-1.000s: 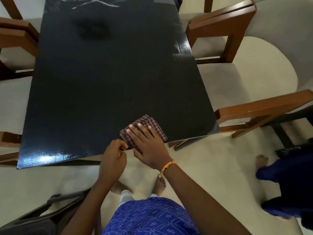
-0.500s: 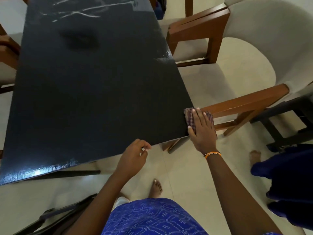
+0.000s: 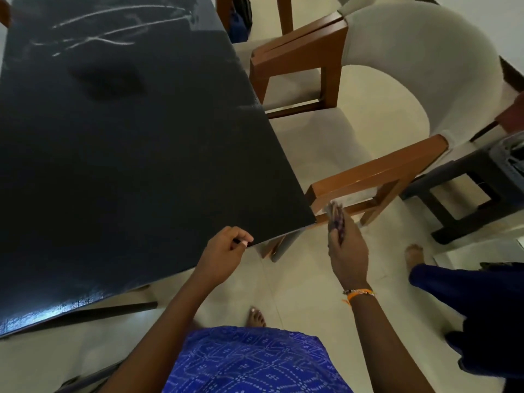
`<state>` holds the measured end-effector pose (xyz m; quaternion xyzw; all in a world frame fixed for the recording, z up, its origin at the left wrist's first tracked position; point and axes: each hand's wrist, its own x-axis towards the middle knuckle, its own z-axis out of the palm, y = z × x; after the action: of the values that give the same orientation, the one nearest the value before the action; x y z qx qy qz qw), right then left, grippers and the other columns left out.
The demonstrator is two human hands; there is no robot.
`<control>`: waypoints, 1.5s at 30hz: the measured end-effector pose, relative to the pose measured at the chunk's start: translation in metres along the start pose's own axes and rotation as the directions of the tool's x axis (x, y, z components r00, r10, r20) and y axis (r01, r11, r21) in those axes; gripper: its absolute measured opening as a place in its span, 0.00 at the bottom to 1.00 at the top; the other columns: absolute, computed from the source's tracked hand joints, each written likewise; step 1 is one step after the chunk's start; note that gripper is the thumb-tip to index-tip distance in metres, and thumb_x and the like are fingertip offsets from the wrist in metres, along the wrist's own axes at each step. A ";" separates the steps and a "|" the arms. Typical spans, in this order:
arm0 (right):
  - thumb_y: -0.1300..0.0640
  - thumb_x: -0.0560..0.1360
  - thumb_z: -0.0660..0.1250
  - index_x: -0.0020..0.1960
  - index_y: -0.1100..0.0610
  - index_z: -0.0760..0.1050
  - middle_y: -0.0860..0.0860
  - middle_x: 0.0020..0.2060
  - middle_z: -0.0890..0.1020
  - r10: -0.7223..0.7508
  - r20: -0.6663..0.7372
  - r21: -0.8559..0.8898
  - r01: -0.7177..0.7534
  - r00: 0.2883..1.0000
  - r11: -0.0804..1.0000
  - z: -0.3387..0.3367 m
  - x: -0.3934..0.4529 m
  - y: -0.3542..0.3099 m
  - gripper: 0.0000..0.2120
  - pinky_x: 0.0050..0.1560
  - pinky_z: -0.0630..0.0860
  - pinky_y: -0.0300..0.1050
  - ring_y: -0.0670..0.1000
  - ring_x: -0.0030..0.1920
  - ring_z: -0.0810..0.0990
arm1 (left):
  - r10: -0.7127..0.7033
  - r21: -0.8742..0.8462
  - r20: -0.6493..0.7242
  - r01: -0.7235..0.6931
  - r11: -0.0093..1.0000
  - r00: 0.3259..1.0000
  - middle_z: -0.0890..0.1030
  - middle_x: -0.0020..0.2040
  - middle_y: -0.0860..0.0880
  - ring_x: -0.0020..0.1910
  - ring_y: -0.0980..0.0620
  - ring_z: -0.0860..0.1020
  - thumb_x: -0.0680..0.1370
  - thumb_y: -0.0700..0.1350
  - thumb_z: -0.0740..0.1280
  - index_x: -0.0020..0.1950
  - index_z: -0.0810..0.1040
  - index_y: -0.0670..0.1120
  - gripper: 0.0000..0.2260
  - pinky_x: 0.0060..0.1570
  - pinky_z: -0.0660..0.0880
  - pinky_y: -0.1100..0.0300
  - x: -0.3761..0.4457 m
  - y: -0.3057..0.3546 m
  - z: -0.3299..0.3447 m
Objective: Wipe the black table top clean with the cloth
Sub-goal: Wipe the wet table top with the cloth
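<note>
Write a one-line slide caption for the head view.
Right hand holds the cloth just off the black table's corner; left hand rests at its near edge.

The black table top (image 3: 136,154) runs from the near edge to the far end, bare but for pale chalky streaks (image 3: 113,32) smeared across that far end, a dull dark patch (image 3: 110,80) just below them, and a glossy sheen along the near-left edge.
</note>
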<state>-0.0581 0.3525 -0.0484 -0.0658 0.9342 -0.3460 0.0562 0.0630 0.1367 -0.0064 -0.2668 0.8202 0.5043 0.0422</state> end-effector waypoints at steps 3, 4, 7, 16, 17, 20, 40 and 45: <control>0.54 0.76 0.62 0.71 0.55 0.63 0.56 0.64 0.75 -0.240 -0.053 -0.139 0.231 0.969 0.963 0.014 0.012 -0.035 0.24 0.58 0.72 0.45 0.55 0.61 0.75 | 0.010 -0.038 0.005 -0.010 0.999 1.000 0.77 0.50 0.51 0.48 0.54 0.77 0.78 0.40 0.62 0.47 0.78 0.51 0.08 0.47 0.72 0.66 0.004 0.009 0.000; 0.53 0.76 0.62 0.72 0.54 0.61 0.56 0.68 0.71 -0.297 0.026 -0.212 0.295 0.955 0.932 0.021 0.013 -0.045 0.26 0.61 0.70 0.48 0.56 0.65 0.71 | 0.010 -0.042 0.004 -0.010 0.999 1.000 0.78 0.50 0.51 0.48 0.54 0.77 0.78 0.40 0.62 0.47 0.78 0.51 0.08 0.47 0.72 0.66 0.005 0.010 0.001; 0.47 0.77 0.57 0.76 0.52 0.51 0.56 0.76 0.56 -0.346 0.294 -0.428 0.446 0.891 0.786 0.049 0.006 -0.050 0.31 0.74 0.52 0.57 0.59 0.76 0.54 | -0.002 -0.049 0.017 0.002 0.999 1.000 0.78 0.51 0.50 0.48 0.55 0.77 0.77 0.39 0.62 0.47 0.78 0.50 0.08 0.47 0.72 0.68 0.007 0.009 0.002; 0.42 0.77 0.53 0.77 0.49 0.44 0.54 0.78 0.47 -0.342 0.387 -0.457 0.500 0.856 0.735 0.074 0.061 -0.067 0.33 0.74 0.41 0.60 0.59 0.77 0.42 | -0.029 -0.049 -0.004 0.028 0.998 1.000 0.77 0.52 0.53 0.48 0.59 0.76 0.78 0.41 0.62 0.45 0.76 0.56 0.10 0.48 0.70 0.67 0.067 0.005 -0.025; 0.43 0.77 0.54 0.77 0.49 0.43 0.54 0.78 0.46 -0.350 0.391 -0.449 0.508 0.851 0.735 0.079 0.072 -0.073 0.34 0.74 0.41 0.60 0.59 0.77 0.42 | -0.021 -0.022 -0.024 0.021 1.000 0.999 0.77 0.51 0.54 0.50 0.58 0.76 0.78 0.41 0.62 0.45 0.76 0.56 0.10 0.52 0.71 0.64 0.077 0.006 -0.028; 0.43 0.76 0.56 0.77 0.49 0.43 0.54 0.78 0.46 -0.363 0.392 -0.441 0.519 0.845 0.733 0.100 0.117 -0.101 0.35 0.74 0.41 0.60 0.59 0.77 0.42 | -0.003 0.074 -0.124 0.012 0.997 0.992 0.74 0.50 0.56 0.57 0.55 0.72 0.77 0.40 0.63 0.48 0.77 0.55 0.09 0.58 0.69 0.60 0.112 0.010 -0.037; 0.44 0.77 0.57 0.77 0.49 0.47 0.54 0.78 0.48 -0.398 0.314 -0.395 0.500 0.862 0.771 0.249 0.384 -0.278 0.33 0.73 0.45 0.65 0.61 0.77 0.44 | 0.170 0.488 -0.277 -0.014 0.873 0.946 0.69 0.69 0.46 0.71 0.50 0.64 0.76 0.42 0.63 0.70 0.66 0.43 0.22 0.74 0.52 0.51 0.291 0.015 -0.104; 0.44 0.78 0.55 0.77 0.48 0.46 0.52 0.78 0.47 -0.367 0.366 -0.369 0.496 0.855 0.786 0.263 0.434 -0.310 0.31 0.74 0.44 0.63 0.60 0.77 0.43 | 0.191 0.447 -0.286 -0.045 0.893 0.939 0.71 0.67 0.46 0.69 0.51 0.67 0.77 0.41 0.63 0.69 0.67 0.42 0.21 0.73 0.53 0.55 0.297 0.013 -0.109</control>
<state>-0.4197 -0.1192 -0.0696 -0.3382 0.9304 -0.1110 0.0869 -0.1748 -0.0685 -0.0435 -0.2786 0.9222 0.2601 -0.0654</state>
